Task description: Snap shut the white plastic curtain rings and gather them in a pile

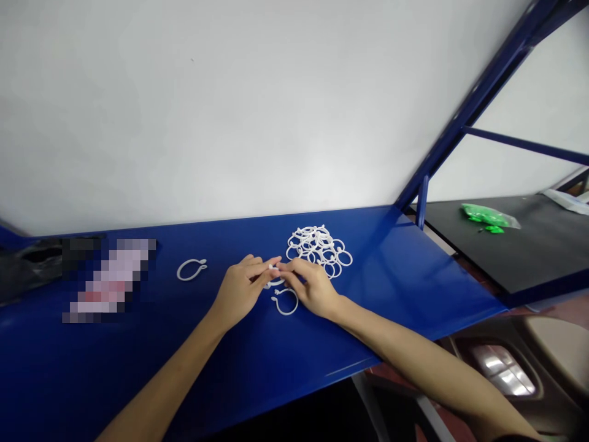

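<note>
My left hand (240, 287) and my right hand (315, 287) meet over the blue table. Their fingertips pinch a small white plastic ring (277, 283) with a knobbed end, partly hidden by the fingers. Just below my fingers lies a second white ring (288, 314), split open, with knobs at its ends. A similar open ring (180, 270) rests alone to the left of my left hand. Behind my right hand is a loose pile of several white rings (313, 245).
A blurred-out pale packet (110, 276) and a black plastic bag (27, 267) lie on the left of the blue table (368, 264). At right, a blue metal frame (430, 159) rises beside a black table (501, 264) bearing a green-filled clear bag (488, 215). A brown chair (547, 362) stands below.
</note>
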`<move>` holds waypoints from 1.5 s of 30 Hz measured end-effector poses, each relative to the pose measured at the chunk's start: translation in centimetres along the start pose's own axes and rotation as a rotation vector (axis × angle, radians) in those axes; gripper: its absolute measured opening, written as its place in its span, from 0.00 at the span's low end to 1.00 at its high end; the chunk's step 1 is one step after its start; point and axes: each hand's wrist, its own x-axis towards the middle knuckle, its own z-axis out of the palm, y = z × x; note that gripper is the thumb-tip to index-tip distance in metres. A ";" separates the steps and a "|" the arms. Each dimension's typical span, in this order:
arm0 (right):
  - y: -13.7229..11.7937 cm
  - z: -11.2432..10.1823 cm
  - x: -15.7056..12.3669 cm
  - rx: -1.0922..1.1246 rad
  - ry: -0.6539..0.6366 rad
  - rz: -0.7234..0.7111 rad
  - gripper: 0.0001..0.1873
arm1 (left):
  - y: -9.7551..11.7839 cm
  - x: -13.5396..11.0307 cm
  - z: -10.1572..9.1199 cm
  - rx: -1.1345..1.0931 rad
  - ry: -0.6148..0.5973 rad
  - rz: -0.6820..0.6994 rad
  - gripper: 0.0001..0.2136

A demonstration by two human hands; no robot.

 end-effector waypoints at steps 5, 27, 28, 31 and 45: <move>0.1 -0.2 0.0 -0.146 -0.067 -0.115 0.12 | -0.6 0.2 0.0 0.079 -0.043 0.053 0.22; 3.5 -3.9 5.9 -0.848 -0.055 0.237 0.07 | -4.2 0.7 -1.8 0.519 -0.006 -0.099 0.19; 3.6 -3.7 6.3 -0.852 -0.075 0.242 0.07 | -4.4 0.7 -1.8 0.581 0.000 -0.126 0.19; 3.8 -3.5 6.8 -0.856 -0.083 0.220 0.07 | -4.6 0.6 -1.9 0.686 -0.005 -0.186 0.17; -0.8 0.8 1.5 -0.117 -0.046 0.011 0.10 | 0.0 0.1 -1.0 0.127 0.105 0.074 0.08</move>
